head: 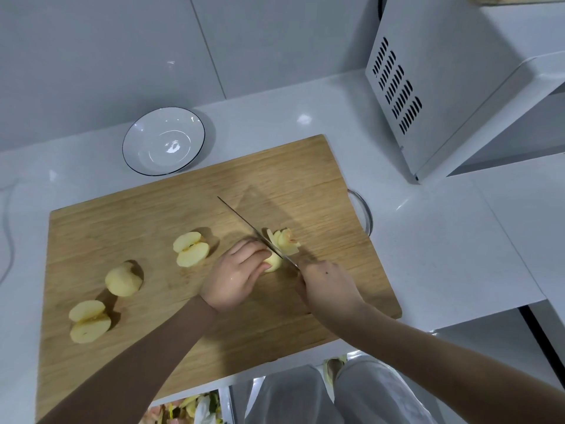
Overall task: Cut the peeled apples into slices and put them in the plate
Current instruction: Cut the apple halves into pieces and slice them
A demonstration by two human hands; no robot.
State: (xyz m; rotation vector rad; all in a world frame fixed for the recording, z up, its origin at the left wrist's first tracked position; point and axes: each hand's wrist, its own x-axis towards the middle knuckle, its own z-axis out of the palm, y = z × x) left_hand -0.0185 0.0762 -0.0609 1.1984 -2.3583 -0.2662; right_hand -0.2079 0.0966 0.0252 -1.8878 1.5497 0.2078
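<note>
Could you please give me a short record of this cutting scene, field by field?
left grip: holds apple piece on cutting board
right grip: holds knife, blade on that piece
cut slices: beside the blade, on the board
other apple pieces: three, on the board's left
plate: empty, beyond the board's far edge

In the upper right you see a white microwave (pixel 458 87), vented side panel facing frame centre, standing on the white countertop (pixel 443 255). Grey wall tiles (pixel 107 56) fill your upper left. A thin cable (pixel 11 249) loops at the left edge; fruit peelings (pixel 189 408) lie at the bottom.
</note>
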